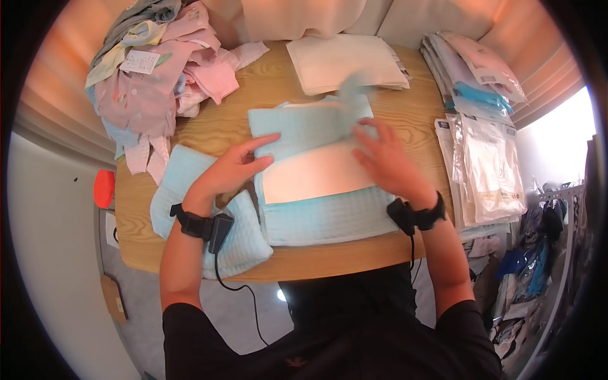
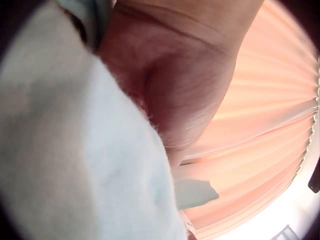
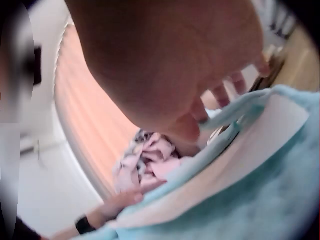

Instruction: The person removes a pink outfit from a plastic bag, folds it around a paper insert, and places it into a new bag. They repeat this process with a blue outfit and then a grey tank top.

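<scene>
Blue cloth (image 1: 329,223), white sheet (image 1: 316,174) atop, fabric-filled plastic bags (image 1: 491,170)

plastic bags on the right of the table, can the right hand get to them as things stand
Probably yes: the right hand is by the right side of the blue cloth, and nothing seems to block the way across to the plastic bags.

On the surface (image 1: 263,79), you have a heap of mostly pink clothes (image 1: 142,92) with a white tag (image 1: 139,62) at your far left and packages in clear bags (image 1: 487,168) at your right. Curtains (image 1: 304,16) hang beyond; a red object (image 1: 104,189) shows just past the left edge.
</scene>
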`<state>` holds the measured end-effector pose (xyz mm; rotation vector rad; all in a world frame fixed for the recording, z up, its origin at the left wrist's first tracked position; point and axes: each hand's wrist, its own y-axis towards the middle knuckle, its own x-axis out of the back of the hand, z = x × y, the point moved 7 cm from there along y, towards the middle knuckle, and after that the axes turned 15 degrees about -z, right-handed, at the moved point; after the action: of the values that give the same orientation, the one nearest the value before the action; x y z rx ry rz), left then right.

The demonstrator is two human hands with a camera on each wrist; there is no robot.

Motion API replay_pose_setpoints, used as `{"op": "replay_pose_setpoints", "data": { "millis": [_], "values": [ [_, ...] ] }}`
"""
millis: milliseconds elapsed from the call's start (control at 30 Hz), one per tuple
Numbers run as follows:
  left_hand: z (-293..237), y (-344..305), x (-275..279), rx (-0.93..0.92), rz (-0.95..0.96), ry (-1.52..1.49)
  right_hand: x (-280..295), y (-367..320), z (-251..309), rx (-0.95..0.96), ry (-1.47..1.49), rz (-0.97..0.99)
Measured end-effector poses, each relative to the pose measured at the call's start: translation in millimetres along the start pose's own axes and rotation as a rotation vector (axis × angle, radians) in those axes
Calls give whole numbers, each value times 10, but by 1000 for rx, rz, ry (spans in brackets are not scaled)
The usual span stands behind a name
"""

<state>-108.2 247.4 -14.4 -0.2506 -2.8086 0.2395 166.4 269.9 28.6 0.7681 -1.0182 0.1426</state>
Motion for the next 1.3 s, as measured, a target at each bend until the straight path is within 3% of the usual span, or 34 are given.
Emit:
{"op": "replay_pose_setpoints", "data": {
  "millis": [100,200,300,400,500,600,700,800,900,1000,1300],
  "values": [
    [-112,-60,-54,36,6,-81,-255,-52,215,102,-205,23],
    [-95,-41,-8,-31,-14,11,-252,-38,145,2,-113,108],
    [-74,-29,-34,11,0,-55,-27,-105,156,-119,84,77],
    [-55,-20,-10,13,-67,-42,405,-310,327,-103,191,168],
    [90,14,-3,-11,-79,16,534,-734,406,-18,119,394],
    [-8,-3,-160,97,-31,29,638,-1075,363,-24,114,414],
    [-345,-149,-345,108,33,434,764,-1269,200,-135,239,304],
    [-752,-567,-537,-271,-136,790,841,-1348,72,-221,209,179],
    [-727,-996,-842,-261,9,849,823,-1410,0,-243,230,173],
    [-656,-1199,-1097,-256,18,878,805,-1443,-66,-225,256,172],
    [-536,-1366,-1306,-209,-132,696,822,-1517,-91,-227,346,114]
  ]
}}
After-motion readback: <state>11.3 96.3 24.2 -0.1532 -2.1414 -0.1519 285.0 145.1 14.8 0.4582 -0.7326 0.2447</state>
